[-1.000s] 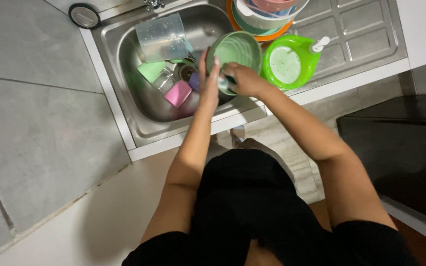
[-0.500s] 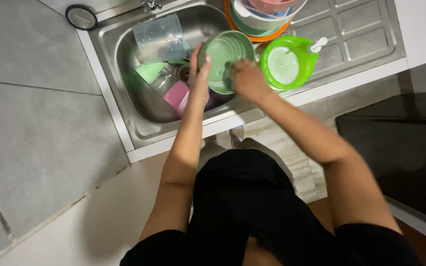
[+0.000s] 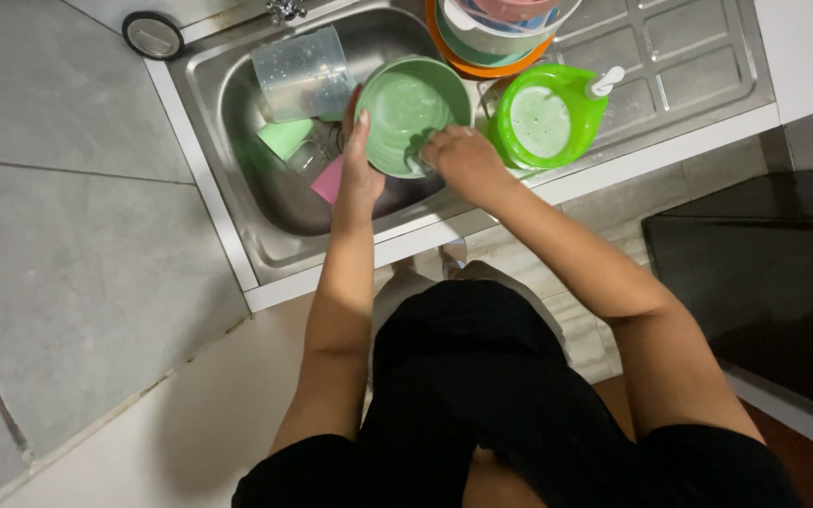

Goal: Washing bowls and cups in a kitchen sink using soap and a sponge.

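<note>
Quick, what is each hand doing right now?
Left hand: closed on the rim of the green bowl, holding it over the sink.
Right hand: pressed into the bowl's lower edge; anything it grips cannot be told.

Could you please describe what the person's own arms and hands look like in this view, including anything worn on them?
Both arms are bare from shoulder to fingertips: no sleeves reach them, and no gloves, watch or rings show on the left hand or the right hand. The person wears dark black clothing on the body.
</note>
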